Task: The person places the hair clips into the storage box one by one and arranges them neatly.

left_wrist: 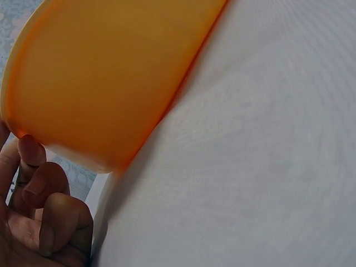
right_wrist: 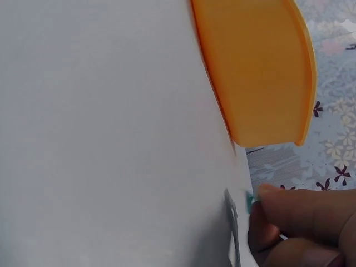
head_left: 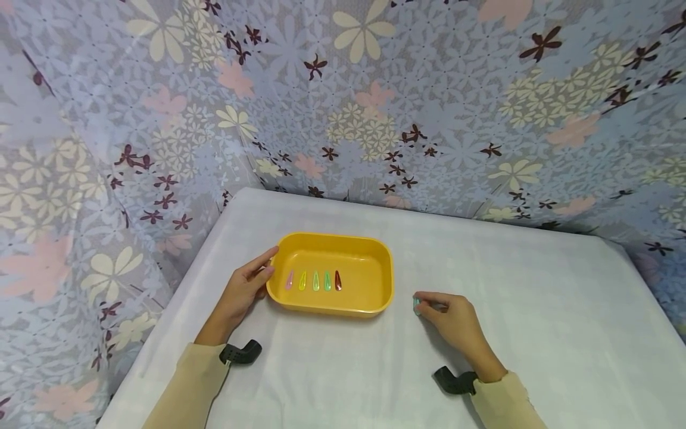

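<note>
My left hand (head_left: 245, 290) grips the left end of a yellow tray (head_left: 332, 310), thumb and fingers at its rim; in the left wrist view the curled fingers (left_wrist: 65, 222) show beside the tray's end. Inside the tray lies a row of snap hair clips: pink (head_left: 289, 280), yellow (head_left: 302, 280), light green (head_left: 315, 280), green (head_left: 327, 280) and dark red (head_left: 338, 280). To the right of the tray, my right hand (head_left: 452, 319) pinches a teal hair clip (head_left: 416, 304) between thumb and fingertips. Only a sliver of that clip shows in the right wrist view.
White cloth (head_left: 536, 310) covers the table. Flowered fabric (head_left: 375, 119) hangs behind and along the left side. A black wrist camera (head_left: 241, 352) sits on the left wrist, another black camera (head_left: 455, 381) on the right.
</note>
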`<action>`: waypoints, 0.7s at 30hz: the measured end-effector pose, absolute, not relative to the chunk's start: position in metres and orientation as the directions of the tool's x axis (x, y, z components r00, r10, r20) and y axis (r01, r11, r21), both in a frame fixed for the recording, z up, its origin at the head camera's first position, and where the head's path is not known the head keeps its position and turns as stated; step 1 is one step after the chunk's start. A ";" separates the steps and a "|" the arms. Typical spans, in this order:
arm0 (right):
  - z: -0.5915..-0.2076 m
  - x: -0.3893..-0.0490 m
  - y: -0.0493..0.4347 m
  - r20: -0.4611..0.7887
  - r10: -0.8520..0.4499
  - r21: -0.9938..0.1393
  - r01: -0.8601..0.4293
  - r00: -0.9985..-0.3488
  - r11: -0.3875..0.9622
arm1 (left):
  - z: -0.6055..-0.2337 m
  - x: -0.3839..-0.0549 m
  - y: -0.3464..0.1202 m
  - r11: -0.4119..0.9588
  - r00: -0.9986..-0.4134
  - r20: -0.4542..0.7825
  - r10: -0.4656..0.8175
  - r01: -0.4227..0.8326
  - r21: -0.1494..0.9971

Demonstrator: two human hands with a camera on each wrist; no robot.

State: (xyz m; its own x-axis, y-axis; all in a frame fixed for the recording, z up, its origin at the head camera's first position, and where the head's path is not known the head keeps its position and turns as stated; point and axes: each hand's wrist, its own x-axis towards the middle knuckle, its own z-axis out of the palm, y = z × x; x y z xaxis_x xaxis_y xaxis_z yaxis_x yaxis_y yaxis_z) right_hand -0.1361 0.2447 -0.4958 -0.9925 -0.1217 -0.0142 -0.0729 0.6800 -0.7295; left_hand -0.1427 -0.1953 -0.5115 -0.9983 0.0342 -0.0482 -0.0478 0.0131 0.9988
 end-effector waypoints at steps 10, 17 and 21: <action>-0.490 -0.135 0.245 -0.084 -0.050 -0.820 0.040 -0.995 0.571 | -0.509 -0.144 -0.193 0.001 -0.999 -0.028 0.043 -0.028 1.000; -0.474 -0.137 0.238 -0.087 -0.057 -0.873 0.049 -0.995 0.485 | -0.511 -0.143 -0.194 0.006 -0.998 -0.044 0.036 -0.044 0.999; -0.464 -0.140 0.229 -0.065 -0.059 -0.896 0.032 -0.996 0.443 | -0.510 -0.142 -0.194 0.002 -0.998 -0.043 0.034 -0.043 0.999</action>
State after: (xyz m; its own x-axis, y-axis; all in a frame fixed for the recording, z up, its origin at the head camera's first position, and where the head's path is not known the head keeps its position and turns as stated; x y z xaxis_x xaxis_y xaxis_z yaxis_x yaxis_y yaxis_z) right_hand -0.1402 0.2288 -0.4645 -0.9961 -0.0594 -0.0650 0.0321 0.4428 -0.8960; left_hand -0.1416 -0.1940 -0.5103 -0.9985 0.0343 -0.0427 -0.0427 0.0022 0.9991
